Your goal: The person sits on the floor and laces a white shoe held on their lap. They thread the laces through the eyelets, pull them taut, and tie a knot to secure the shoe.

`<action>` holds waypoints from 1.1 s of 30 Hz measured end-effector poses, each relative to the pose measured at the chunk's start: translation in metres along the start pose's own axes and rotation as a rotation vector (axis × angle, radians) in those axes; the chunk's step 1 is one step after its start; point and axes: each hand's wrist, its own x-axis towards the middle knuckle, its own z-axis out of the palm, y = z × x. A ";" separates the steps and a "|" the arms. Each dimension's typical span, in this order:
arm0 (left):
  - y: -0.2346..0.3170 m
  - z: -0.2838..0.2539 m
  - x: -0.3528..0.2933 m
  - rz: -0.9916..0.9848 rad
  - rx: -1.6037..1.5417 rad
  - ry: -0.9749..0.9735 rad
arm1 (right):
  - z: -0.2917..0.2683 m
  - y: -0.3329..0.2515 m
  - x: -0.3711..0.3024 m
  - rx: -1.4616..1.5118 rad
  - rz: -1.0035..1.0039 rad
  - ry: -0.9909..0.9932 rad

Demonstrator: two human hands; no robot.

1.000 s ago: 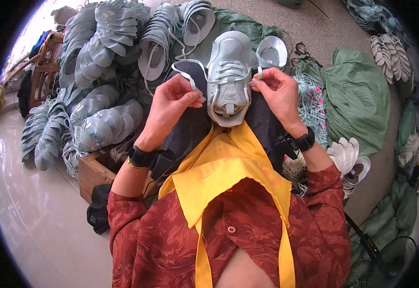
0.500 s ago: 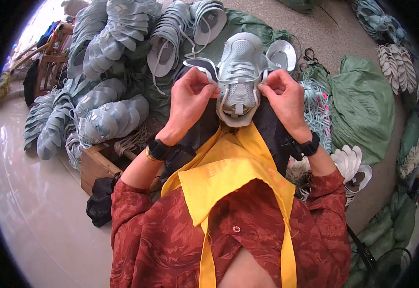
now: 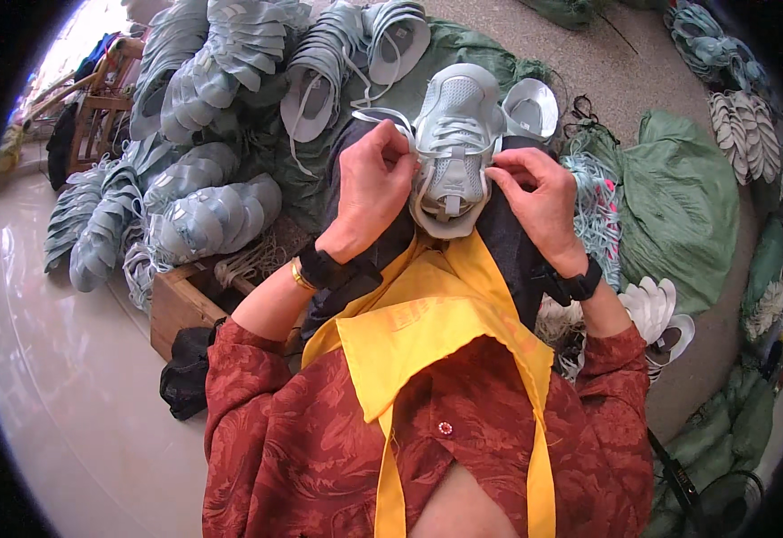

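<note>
A pale grey-blue shoe upper [image 3: 457, 94] rests over my lap between my knees, its toe pointing away from me. A flat shoelace [image 3: 452, 134] of the same light colour is threaded across its front. My left hand [image 3: 375, 184] is closed in a pinch on the lace at the upper's left edge, and a loop of that lace arches out beyond the fingers. On the opposite edge, my right hand [image 3: 535, 193] pinches the lace between thumb and forefinger. The fingertips partly hide the lace at both sides.
Stacks of similar uppers [image 3: 221, 215] lie left, beside a wooden box [image 3: 185, 309]. Laced uppers [image 3: 315, 81] and a single upper [image 3: 531, 108] sit beyond my knees. At right are a green sack [image 3: 678, 197], a bundle of laces [image 3: 593, 211] and white uppers [image 3: 649, 309].
My left hand has turned and closed more tightly by the upper's left edge, drawing in slightly. My right hand stays near the right edge. The whole view has shifted a little.
</note>
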 end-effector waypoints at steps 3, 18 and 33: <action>0.002 0.000 -0.001 0.033 0.051 0.007 | 0.001 -0.001 -0.001 -0.010 -0.044 -0.014; 0.011 0.000 0.003 0.172 0.232 0.000 | 0.012 -0.006 0.000 -0.196 -0.010 -0.012; 0.010 0.004 -0.005 0.325 0.265 0.043 | 0.015 -0.023 0.009 -0.778 -0.310 -0.295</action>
